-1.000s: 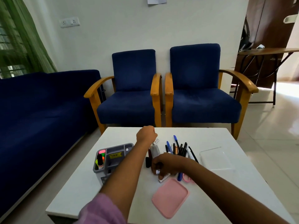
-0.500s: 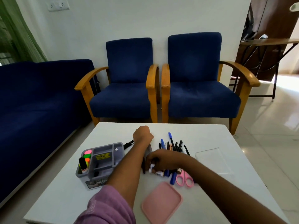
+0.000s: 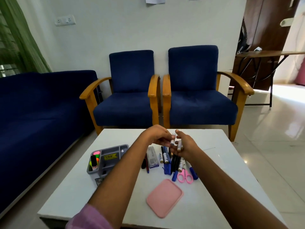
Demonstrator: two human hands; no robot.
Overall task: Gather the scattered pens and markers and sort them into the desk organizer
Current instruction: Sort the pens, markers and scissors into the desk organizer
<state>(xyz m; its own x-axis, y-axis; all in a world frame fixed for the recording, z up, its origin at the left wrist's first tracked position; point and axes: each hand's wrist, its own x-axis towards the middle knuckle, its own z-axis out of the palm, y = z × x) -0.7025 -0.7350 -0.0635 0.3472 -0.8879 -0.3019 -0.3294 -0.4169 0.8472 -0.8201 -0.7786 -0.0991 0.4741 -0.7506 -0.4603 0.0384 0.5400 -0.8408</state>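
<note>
Above the pile of pens and markers on the white table, both hands are raised and meet. My left hand pinches a white-barrelled marker at its fingertips. My right hand holds another white marker, fingers curled round it. The two markers almost touch. The grey desk organizer stands at the left of the table with highlighters in its left compartment; its other compartments look bare.
Pink scissors lie at the right of the pile and a pink lid lies nearer me. A clear lid lies at the right of the table. Two blue armchairs stand beyond the table and a blue sofa stands left.
Both hands have lifted off the pile and come together above it, each with a white marker. The view has tilted upward.
</note>
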